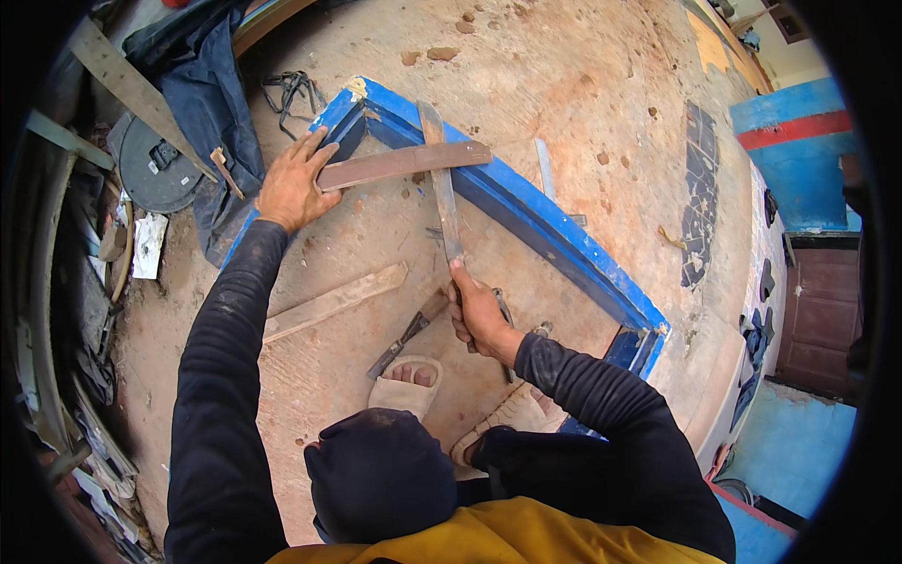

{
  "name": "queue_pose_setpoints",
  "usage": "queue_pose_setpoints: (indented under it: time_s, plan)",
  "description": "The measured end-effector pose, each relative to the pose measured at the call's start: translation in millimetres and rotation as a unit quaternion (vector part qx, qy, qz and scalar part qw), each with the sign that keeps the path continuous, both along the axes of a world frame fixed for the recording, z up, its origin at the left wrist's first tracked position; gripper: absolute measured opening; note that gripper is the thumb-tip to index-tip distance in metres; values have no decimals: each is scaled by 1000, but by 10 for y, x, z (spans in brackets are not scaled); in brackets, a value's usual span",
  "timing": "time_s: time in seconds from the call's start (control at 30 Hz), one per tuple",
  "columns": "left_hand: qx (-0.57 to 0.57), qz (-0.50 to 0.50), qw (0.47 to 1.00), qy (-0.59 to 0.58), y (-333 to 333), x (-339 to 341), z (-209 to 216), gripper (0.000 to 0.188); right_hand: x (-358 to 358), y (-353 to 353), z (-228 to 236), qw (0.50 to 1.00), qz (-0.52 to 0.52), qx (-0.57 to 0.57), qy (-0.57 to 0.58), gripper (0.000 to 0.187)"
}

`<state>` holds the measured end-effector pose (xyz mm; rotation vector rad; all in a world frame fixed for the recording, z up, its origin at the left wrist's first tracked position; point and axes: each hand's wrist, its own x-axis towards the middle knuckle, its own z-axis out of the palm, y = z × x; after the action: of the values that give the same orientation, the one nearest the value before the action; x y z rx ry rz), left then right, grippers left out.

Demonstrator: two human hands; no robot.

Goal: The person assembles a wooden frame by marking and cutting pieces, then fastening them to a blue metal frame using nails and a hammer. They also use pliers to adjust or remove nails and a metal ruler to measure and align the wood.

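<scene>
A blue wooden frame lies on the floor in front of me, with one corner pointing away. Across its far corner runs a short brown wooden board. My left hand has the board's left end between thumb and fingers, beside the frame's left side. My right hand is closed round the lower end of a long, narrow flat strip. This strip passes beneath the board and its far tip reaches the frame's edge; whether it is wood or metal I cannot tell.
Inside the frame a pale wooden slat lies loose, with a chisel-like tool by my sandalled foot. Dark cable is bunched beyond the corner. Scrap, a round black lid and dark cloth crowd the left side.
</scene>
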<state>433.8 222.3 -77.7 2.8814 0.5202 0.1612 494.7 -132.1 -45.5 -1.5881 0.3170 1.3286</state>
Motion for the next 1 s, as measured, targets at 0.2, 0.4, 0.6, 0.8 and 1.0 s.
queue_pose_setpoints:
  time_s: [0.2, 0.4, 0.6, 0.8, 1.0]
  plan:
    - [-2, -9, 1000, -16, 75, 1, -16, 67, 21, 75, 168, 1000, 12, -12, -17, 60]
    - [-16, -19, 1000, -8, 84, -24, -40, 61, 74, 91, 353, 999, 12, -45, 25, 61]
    - [-7, -17, 1000, -12, 79, -20, -49, 55, 15, 35, 129, 1000, 7, -20, 12, 62]
    - [-11, -12, 1000, -24, 37, -10, -21, 49, -57, 108, -317, 990, -54, -28, -124, 63]
    - [-5, -15, 1000, -20, 51, 2, -25, 46, -130, 68, -188, 996, -75, 29, -37, 60]
